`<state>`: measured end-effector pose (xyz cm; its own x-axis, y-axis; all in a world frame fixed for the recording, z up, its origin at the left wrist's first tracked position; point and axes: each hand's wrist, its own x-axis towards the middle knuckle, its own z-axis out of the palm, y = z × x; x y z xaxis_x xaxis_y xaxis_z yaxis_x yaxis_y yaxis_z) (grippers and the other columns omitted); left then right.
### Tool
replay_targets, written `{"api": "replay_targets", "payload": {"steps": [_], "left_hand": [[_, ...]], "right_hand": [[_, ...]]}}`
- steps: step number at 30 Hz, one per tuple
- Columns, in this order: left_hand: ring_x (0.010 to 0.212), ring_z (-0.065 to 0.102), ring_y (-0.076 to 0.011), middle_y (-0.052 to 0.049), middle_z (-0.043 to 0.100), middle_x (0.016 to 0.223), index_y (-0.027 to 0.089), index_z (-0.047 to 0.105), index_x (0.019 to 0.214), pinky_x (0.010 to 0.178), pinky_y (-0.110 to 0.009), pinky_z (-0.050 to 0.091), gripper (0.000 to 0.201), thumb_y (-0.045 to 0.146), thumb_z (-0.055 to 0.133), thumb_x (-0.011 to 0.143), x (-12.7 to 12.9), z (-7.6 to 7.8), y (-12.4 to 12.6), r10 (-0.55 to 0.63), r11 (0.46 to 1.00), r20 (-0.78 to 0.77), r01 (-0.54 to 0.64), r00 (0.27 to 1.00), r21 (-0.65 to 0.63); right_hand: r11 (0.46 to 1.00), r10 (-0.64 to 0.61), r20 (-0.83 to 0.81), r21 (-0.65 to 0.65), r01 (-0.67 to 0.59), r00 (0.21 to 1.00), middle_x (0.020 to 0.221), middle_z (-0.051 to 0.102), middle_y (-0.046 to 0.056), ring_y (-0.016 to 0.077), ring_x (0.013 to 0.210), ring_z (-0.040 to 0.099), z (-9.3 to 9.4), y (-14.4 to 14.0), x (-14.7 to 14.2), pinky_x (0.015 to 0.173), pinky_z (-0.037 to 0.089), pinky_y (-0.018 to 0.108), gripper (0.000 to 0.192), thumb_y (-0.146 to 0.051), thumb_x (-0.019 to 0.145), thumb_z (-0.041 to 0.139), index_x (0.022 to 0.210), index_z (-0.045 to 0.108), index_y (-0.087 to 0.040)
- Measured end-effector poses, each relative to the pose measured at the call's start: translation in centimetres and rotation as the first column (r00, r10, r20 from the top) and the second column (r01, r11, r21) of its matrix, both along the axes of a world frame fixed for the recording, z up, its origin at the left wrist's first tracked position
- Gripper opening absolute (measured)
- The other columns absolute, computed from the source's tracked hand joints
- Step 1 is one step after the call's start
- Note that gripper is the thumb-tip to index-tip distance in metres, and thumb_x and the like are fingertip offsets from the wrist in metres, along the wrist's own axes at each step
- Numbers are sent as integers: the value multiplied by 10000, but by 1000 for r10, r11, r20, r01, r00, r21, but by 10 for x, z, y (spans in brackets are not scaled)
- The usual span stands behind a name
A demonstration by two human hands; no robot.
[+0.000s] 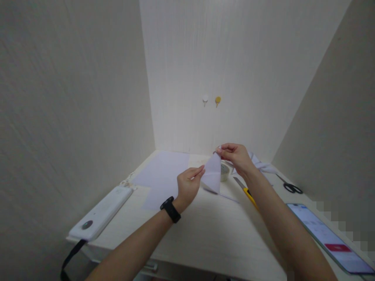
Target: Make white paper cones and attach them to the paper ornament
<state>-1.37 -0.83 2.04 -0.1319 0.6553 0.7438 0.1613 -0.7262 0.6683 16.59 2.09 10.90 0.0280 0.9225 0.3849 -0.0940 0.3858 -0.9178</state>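
Between my two hands a piece of white paper [213,173] is held up over the table, its lower part folded or curled. My left hand [189,186], with a black watch on the wrist, pinches the paper's left edge. My right hand [234,156] pinches its upper corner, higher and farther right. Just behind the paper stands a roll of tape [224,172], partly hidden. A yellow utility knife [247,193] with its blade out lies beneath my right forearm. Flat on the table to the left are pale paper sheets [166,169].
A white power strip or box-like device [101,212] with a black strap lies at the left edge. Black scissors [291,188] and a lit phone [328,238] are on the right. Crumpled paper [260,164] sits behind my right arm. Two hooks [217,100] hang on the back wall.
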Motion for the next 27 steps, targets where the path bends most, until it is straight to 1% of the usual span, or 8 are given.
{"api": "replay_targets", "payload": {"steps": [3, 7, 10, 14, 18, 23, 27], "left_hand": [[800, 733, -186, -52, 783, 916, 241, 800, 917, 797, -326, 600, 123, 242, 708, 834, 0, 1, 0, 7, 1000, -4, -7, 1000, -16], [807, 736, -188, -59, 782, 924, 232, 800, 920, 812, -328, 599, 120, 234, 717, 833, -1, 2, -1, 8, 1000, -8, -8, 1000, -20], [805, 737, -180, -58, 782, 927, 227, 798, 933, 804, -314, 598, 128, 221, 711, 840, -1, 1, 0, 0, 1000, -8, 0, 1000, -5], [771, 737, -173, -57, 784, 900, 217, 799, 926, 752, -290, 602, 125, 207, 719, 830, 0, -2, 3, -8, 999, 0, 8, 1000, 35], [774, 739, -174, -56, 784, 904, 219, 800, 929, 748, -286, 604, 127, 209, 726, 826, 1, -6, 4, -17, 999, -2, 17, 1000, 42], [785, 741, -179, -56, 783, 912, 229, 800, 933, 748, -291, 607, 127, 228, 733, 826, 1, -6, 4, -18, 999, 7, 18, 1000, 34], [780, 740, -177, -56, 783, 909, 226, 800, 928, 753, -294, 608, 124, 220, 736, 822, 1, -6, 3, -17, 999, 7, 17, 1000, 37]], "right_hand": [[1000, -17, 18, 6, 17, 1000, 665, 736, 65, 161, 582, 644, 1, 0, 2, 606, 557, 318, 412, -441, 438, 934, 666, 741, -158], [1000, -8, 37, 8, 8, 999, 678, 744, 74, 161, 593, 648, 3, -1, 4, 612, 558, 311, 395, -442, 445, 929, 657, 757, -157], [1000, -16, 26, 10, 16, 1000, 657, 739, 68, 158, 578, 641, 3, -2, 3, 594, 551, 302, 388, -430, 433, 931, 650, 758, -159], [999, -32, -9, 3, 32, 999, 615, 724, 54, 150, 553, 630, 5, -3, 3, 578, 540, 290, 366, -400, 410, 931, 626, 754, -163], [999, -30, -7, -10, 30, 1000, 632, 732, 59, 144, 562, 632, 7, -5, 3, 589, 535, 281, 336, -379, 416, 925, 617, 759, -167], [999, -34, 6, -16, 34, 999, 635, 733, 75, 162, 582, 643, 10, -8, 5, 621, 545, 308, 315, -384, 435, 910, 599, 758, -162], [999, -43, 5, 7, 43, 999, 645, 734, 77, 167, 582, 644, 10, -9, 3, 620, 548, 322, 326, -386, 434, 913, 611, 756, -162]]}}
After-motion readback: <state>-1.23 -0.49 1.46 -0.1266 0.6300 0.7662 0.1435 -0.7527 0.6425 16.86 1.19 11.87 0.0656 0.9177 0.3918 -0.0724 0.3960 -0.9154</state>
